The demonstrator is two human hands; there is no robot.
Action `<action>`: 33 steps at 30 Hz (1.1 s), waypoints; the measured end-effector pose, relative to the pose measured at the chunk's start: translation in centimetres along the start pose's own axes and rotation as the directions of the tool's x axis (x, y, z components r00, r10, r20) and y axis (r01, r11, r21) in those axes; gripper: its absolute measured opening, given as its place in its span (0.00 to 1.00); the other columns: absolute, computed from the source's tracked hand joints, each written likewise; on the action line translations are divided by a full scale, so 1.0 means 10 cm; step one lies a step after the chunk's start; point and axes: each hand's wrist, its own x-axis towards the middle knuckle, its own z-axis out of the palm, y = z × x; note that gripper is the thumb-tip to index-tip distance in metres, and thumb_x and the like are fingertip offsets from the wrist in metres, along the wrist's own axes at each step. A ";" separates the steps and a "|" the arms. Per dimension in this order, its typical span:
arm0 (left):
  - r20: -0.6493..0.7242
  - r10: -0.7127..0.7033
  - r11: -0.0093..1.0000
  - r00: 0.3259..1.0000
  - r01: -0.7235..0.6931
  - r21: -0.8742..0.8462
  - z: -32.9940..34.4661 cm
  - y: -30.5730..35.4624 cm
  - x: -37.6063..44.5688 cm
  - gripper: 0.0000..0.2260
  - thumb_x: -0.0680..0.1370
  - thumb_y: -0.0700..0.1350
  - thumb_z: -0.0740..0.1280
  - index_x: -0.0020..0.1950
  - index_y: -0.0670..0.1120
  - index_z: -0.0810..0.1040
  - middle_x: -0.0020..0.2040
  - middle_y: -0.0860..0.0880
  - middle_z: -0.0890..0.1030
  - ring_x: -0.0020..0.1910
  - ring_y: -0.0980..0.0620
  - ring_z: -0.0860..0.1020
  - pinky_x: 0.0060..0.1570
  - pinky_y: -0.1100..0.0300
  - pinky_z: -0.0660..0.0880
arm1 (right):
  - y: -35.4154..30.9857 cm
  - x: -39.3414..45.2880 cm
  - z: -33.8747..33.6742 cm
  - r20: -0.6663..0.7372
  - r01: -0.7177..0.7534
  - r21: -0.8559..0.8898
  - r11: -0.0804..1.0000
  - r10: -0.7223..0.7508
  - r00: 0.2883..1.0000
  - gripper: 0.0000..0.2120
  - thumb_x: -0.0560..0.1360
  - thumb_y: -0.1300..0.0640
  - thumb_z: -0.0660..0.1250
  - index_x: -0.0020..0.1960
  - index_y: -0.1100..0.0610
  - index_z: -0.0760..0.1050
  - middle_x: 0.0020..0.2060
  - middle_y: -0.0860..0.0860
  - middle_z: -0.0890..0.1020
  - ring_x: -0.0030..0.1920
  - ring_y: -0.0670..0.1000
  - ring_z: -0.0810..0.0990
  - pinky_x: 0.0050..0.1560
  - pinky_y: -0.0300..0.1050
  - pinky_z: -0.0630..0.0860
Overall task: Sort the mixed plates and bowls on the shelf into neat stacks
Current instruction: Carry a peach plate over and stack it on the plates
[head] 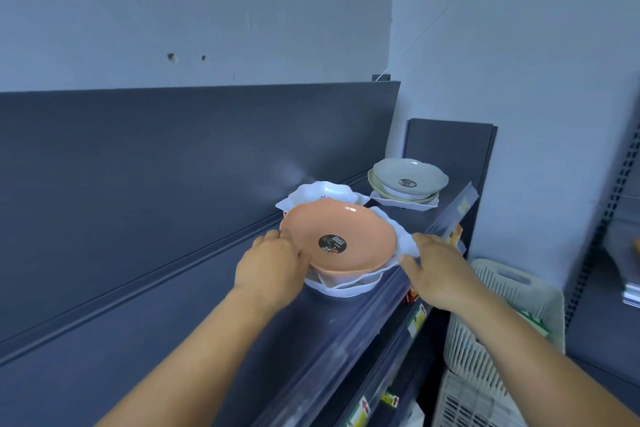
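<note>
A peach plate [337, 236] with a dark round sticker tops white dishes [341, 286], mostly hidden beneath, left hand [272, 265] gripping its rim, right hand [438, 270] open beside.

Dark shelf [145, 319], top tier. Near stack: peach plate [337, 236] with round dark sticker, uppermost on white scalloped dishes [346, 286]. Left hand [272, 265] on the plate's left rim, fingers curled over the edge. Right hand [438, 270] open, touching the white dish's right edge. Behind: white scalloped bowl [323, 192]. Far right: second stack [407, 185], pale grey plate on top. Below right: cream slotted basket [502, 315].
</note>
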 end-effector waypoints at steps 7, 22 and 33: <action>0.009 -0.275 0.937 0.961 0.270 -0.223 0.05 0.08 0.11 0.11 0.79 0.49 0.60 0.40 0.45 0.68 0.36 0.49 0.75 0.35 0.48 0.72 0.31 0.60 0.66 | 0.16 0.30 0.00 -0.035 -0.062 0.329 0.942 0.078 0.996 0.14 0.79 0.53 0.57 0.44 0.62 0.74 0.38 0.55 0.82 0.40 0.56 0.80 0.34 0.43 0.68; -0.132 -0.553 0.609 0.823 0.291 -0.738 -0.21 0.23 -0.29 0.12 0.78 0.38 0.61 0.60 0.47 0.74 0.40 0.44 0.83 0.27 0.59 0.79 0.20 0.75 0.69 | 0.05 0.39 -0.10 0.053 -0.057 0.789 0.612 0.025 0.998 0.09 0.77 0.62 0.62 0.41 0.55 0.77 0.29 0.54 0.82 0.31 0.53 0.81 0.50 0.54 0.81; -0.252 -0.728 0.573 0.638 0.363 -0.735 -0.60 -0.34 -1.26 0.13 0.79 0.42 0.61 0.63 0.49 0.73 0.40 0.43 0.84 0.29 0.54 0.82 0.24 0.71 0.74 | -0.73 -0.16 0.00 0.100 0.036 0.830 0.557 -0.211 0.972 0.09 0.76 0.62 0.63 0.40 0.54 0.77 0.29 0.54 0.81 0.30 0.52 0.79 0.49 0.53 0.79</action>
